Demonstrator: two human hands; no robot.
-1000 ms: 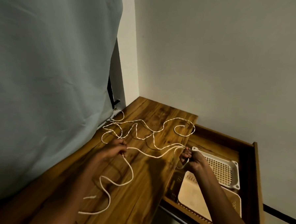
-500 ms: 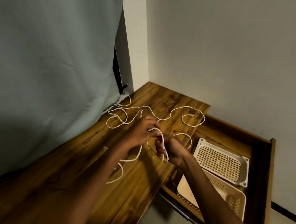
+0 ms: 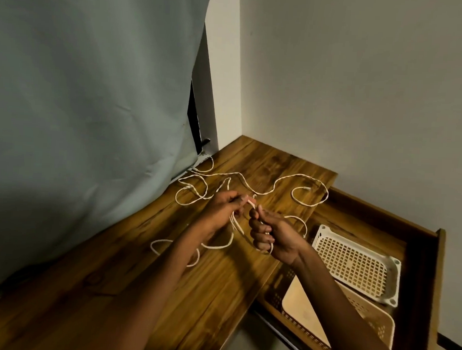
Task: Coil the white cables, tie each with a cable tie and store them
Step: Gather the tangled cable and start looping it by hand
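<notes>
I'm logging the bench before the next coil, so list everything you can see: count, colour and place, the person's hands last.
white cable: count unclear, strands overlap; white; spread over the far part of the wooden tabletop, a few loops gathered between the hands
wooden tabletop: one, brown, under the cable
open drawer: one, brown wood, right of the tabletop
white tray: one, perforated, in the drawer
beige basket: one, in the drawer, partly under the white tray
curtain: one, pale grey-green, left
wall: light grey, behind
left hand: pinches the cable
right hand: grips the gathered loops
</notes>
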